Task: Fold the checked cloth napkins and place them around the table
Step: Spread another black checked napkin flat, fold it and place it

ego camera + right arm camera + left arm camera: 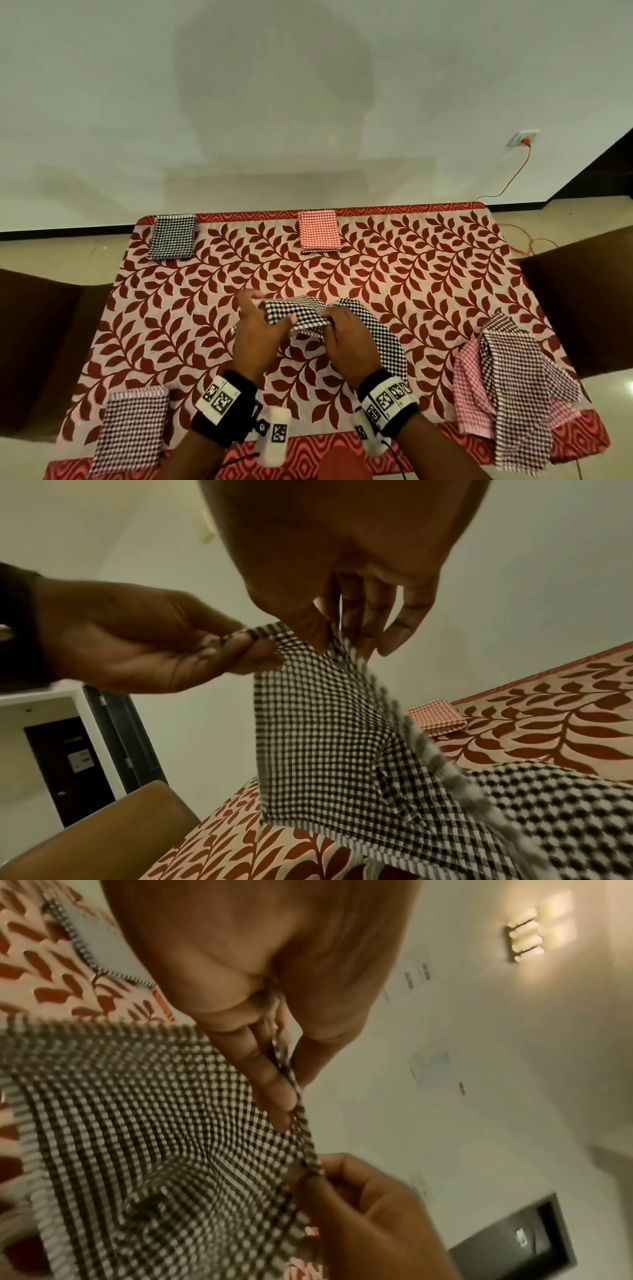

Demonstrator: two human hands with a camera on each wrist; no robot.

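Note:
A black-and-white checked napkin [301, 313] hangs lifted over the middle of the table between both hands. My left hand [262, 311] pinches its top edge between thumb and fingers, plain in the left wrist view [287, 1080]. My right hand [330, 322] pinches the same edge just to the right [337, 639]; the rest of the cloth [325, 737] trails down onto the tablecloth toward the right. Folded napkins lie at the far left [173, 236], far middle [319, 231] and near left [132, 431]. A pile of unfolded checked napkins [507, 387] lies at the near right.
The table wears a red leaf-patterned cloth [394, 274]. Brown chairs stand at the left [41, 342] and right [579, 308] sides. An orange cable [513, 181] runs from a wall socket to the floor behind the table's right corner.

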